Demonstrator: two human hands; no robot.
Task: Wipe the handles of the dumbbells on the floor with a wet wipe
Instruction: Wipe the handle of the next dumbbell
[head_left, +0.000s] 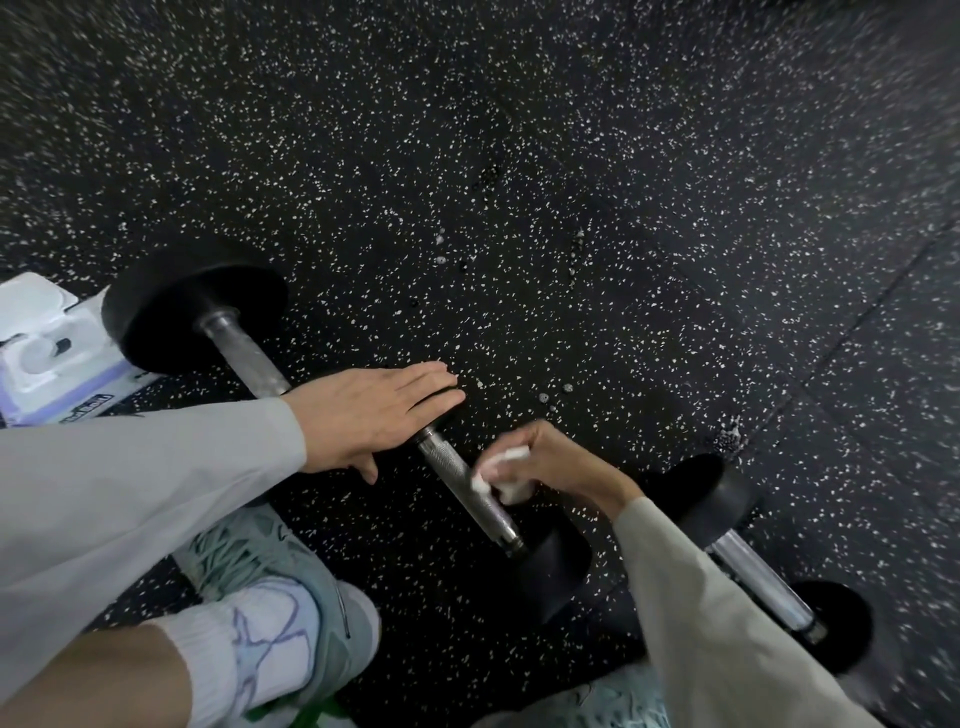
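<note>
Floor: we kneel on a black rubber floor with white speckles (571, 182).
Near dumbbell: the black round-ended dumbbell with a knurled steel handle (457, 470) lies on the floor between our hands; one end is under the left palm.
Other dumbbells: a second one with a smooth steel bar (244, 348) lies at the left, a third (753, 577) at the right, partly behind our sleeve.
Wipe pack: a white and lilac pack with an open lid (47, 343) sits by the left edge, cut off.
Left hand (374, 415): flat, fingers straight, pressing the dumbbell end.
Right hand (540, 462): fingers curled around the white crumpled wet wipe (498, 473), held on the handle.
Handling: we judge the dumbbell heavy, stiff and ready to roll, so we steady the end; the wipe is soft and may catch on the knurling.
Hidden: the covered end, and the bar's underside.
</note>
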